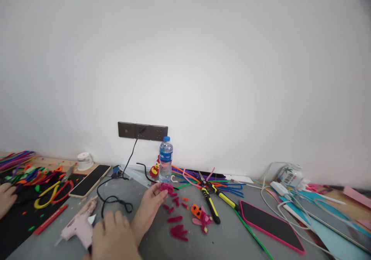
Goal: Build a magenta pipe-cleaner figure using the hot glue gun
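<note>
My left hand (149, 207) pinches a small bundle of pink pipe cleaner (167, 188) above the grey table. My right hand (113, 233), slightly blurred, crosses in front of the left forearm. Its fingers curl around the handle end of a pale pink hot glue gun (77, 226) lying on its side; the fingertips are partly hidden. Cut pink pipe cleaner pieces (178, 233) lie to the right of my left hand. Beside them is a small figure with an orange head (197, 211) and pink body.
Behind stands a water bottle (166, 159). Yellow-black pliers (211, 205), a pink-cased phone (271, 225) and pipe cleaners are on the right. Left are another phone (90, 180), scissors (55, 194), a black cord (111, 199) and another person's hand (6, 199).
</note>
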Demonstrator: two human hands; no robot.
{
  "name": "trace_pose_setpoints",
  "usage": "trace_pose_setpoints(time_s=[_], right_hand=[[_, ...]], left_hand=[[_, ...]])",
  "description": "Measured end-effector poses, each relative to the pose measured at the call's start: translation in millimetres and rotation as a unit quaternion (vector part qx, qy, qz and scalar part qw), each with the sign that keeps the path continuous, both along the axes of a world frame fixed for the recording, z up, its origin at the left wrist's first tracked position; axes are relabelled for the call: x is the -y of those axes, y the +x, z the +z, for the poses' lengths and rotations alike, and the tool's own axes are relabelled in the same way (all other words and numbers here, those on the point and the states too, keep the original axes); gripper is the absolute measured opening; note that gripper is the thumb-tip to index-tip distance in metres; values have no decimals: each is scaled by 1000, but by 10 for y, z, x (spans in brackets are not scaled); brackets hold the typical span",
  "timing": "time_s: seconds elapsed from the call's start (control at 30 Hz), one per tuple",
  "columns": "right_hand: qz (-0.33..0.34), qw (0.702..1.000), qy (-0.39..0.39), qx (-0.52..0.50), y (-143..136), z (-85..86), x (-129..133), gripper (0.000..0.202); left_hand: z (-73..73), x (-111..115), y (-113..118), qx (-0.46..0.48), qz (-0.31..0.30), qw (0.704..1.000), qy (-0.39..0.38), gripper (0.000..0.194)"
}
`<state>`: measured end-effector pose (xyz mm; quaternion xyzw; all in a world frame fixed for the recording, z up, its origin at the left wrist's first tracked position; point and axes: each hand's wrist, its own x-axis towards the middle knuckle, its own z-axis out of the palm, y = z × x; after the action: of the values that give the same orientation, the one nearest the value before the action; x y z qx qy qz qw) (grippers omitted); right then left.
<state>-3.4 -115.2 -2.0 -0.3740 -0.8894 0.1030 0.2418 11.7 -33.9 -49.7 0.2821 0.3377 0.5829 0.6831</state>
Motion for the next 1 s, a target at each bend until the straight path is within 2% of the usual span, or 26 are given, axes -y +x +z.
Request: trace_pose_setpoints(time_s=[0.07,0.13,0.17,0.23,0.3,0.37,0.47,0.63,0.8,0.9,0.93,1.0], right_hand=[[9,998,-63,26,417,240,17,24],[-54,982,-165,69,889,417,-44,16],[-88,972,-191,101,1113,457,-101,16],[-170,950,-210,153,1469,432,-245,20],[-212,945,-200,150,1656,299,-385,24],[-210,945,-207,141,1687,134,-485,24],[-213,942,-216,142,1590,-42,-544,24],[-221,946,-208,115,1532,-130,-548,26],[-201,954,-215,51,1742,-185,-622,22],[-167,951,-242,-94,1922,-188,-709,12],[-157,939,-256,-166,1971,-184,-739,11],[-143,896,-296,-297,2029,-182,-789,21]], left_hand=[[-39,-56,-19,11,26,1000,-12,40],[-75,-101,-36,12,45,999,-10,40],[-88,-115,-43,12,53,999,1,39],[-102,-126,-55,12,64,997,31,37],[-98,-120,-62,10,71,996,45,36],[-80,-108,-65,10,77,996,43,37],[-41,-91,-64,14,83,996,30,41],[-23,-93,-59,11,81,996,25,41],[-37,-105,-75,-3,73,996,46,35],[-20,-92,-78,-8,69,997,46,36],[-12,-84,-75,-11,64,997,45,36],[6,-62,-60,-20,46,998,38,36]])
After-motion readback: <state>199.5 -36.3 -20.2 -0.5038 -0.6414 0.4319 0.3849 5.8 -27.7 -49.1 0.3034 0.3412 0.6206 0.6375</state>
